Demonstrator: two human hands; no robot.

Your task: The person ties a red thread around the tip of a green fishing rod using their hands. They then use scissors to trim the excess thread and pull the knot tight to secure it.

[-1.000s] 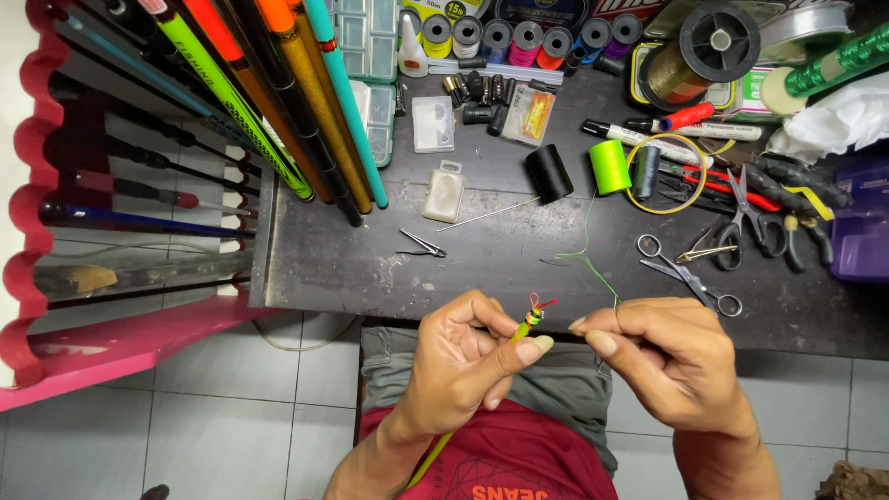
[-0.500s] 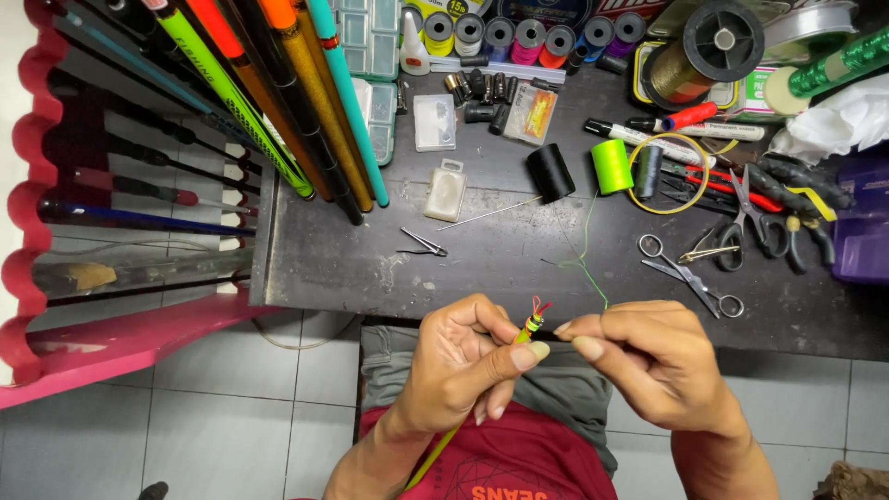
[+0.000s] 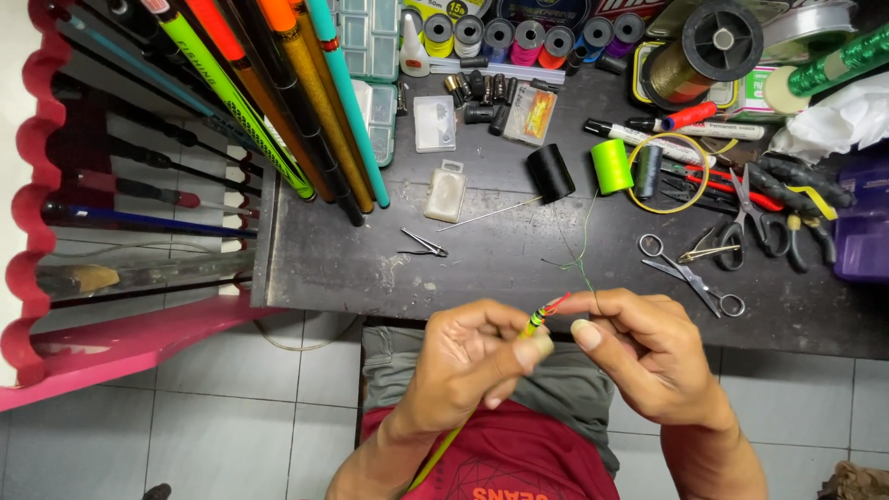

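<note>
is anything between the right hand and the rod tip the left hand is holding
Nothing visible. The left hand pinches the thin rod tip, and the right hand sits right beside it, fingertips almost at the red end, holding the green thread.

- One view only, from a camera worn on the person's head, so no second view overlaps with it.
- It faces steeply down, almost straight onto the dark worktop (image 3: 482, 268) and the tiled floor below its near edge.
- It sits close: both hands fill the lower middle, just off the near edge.
- The worktop's far edge runs out of the top; its left edge shows, its right edge is cut off.
</note>
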